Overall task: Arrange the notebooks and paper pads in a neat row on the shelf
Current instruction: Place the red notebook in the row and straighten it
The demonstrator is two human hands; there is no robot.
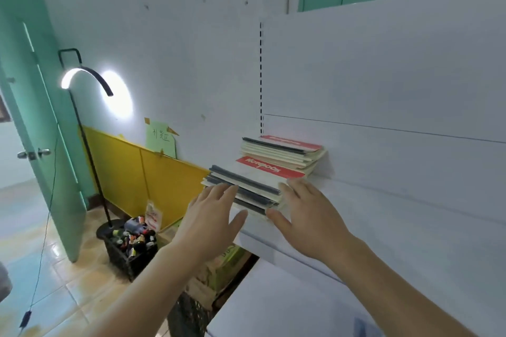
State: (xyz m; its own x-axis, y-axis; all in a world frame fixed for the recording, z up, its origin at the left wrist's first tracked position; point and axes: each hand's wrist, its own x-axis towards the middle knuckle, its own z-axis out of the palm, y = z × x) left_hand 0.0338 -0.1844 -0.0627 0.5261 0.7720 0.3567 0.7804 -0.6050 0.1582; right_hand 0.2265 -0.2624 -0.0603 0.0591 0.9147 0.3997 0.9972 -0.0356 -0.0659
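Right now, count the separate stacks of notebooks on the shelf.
2. The near stack lies at the shelf's left front edge, between the left hand and right hand. The far stack lies behind it against the back panel. Individual notebooks cannot be counted.

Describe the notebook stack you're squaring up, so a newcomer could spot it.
On the white shelf, at its left end, lie two stacks. It's the near stack, between the left hand and right hand. Unlike the rear stack, its grey spines overhang the shelf's edge.

shelf (pixel 383 200): bare rightward | left end: two notebook stacks (pixel 284 156) | back panel (pixel 383 76) behind
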